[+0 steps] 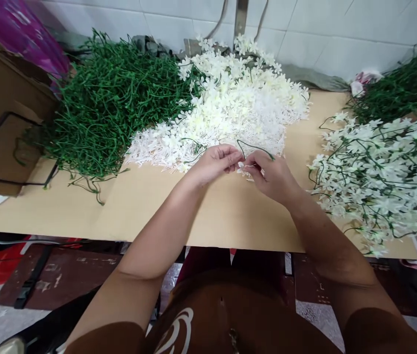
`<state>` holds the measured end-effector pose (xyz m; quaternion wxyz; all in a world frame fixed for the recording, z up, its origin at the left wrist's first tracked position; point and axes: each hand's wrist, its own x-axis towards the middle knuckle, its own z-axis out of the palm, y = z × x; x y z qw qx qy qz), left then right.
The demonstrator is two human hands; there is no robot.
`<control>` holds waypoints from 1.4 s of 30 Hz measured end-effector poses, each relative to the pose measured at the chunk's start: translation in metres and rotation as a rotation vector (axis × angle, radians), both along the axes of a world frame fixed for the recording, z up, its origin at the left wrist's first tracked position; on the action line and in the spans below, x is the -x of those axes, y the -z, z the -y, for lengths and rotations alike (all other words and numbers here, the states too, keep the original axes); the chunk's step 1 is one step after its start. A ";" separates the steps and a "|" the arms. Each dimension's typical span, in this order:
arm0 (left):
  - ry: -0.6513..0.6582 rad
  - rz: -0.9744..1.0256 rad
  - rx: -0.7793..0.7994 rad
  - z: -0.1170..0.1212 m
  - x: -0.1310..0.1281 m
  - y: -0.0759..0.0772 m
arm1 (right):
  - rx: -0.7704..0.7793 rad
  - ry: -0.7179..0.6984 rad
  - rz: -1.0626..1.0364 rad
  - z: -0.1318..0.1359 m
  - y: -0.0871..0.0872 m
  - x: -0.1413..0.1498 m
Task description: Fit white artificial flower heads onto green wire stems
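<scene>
With left hand (216,163) and right hand (272,174) we pinch a white flower (241,170), probably light, easily creased (best held by the likely bendable green stem (254,146)).

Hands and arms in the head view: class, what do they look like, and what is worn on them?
The left hand and right hand are five-fingered human hands without gloves. The forearms are uncovered, with no watch or bracelet showing. Short brown sleeves cover the upper arms at the picture's lower edge.
</scene>
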<state>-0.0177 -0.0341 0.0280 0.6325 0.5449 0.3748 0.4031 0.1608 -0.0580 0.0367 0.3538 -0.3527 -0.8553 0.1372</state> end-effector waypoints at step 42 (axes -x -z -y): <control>0.056 0.092 0.082 -0.009 -0.002 0.016 | 1.007 -0.178 -0.286 -0.013 0.008 -0.040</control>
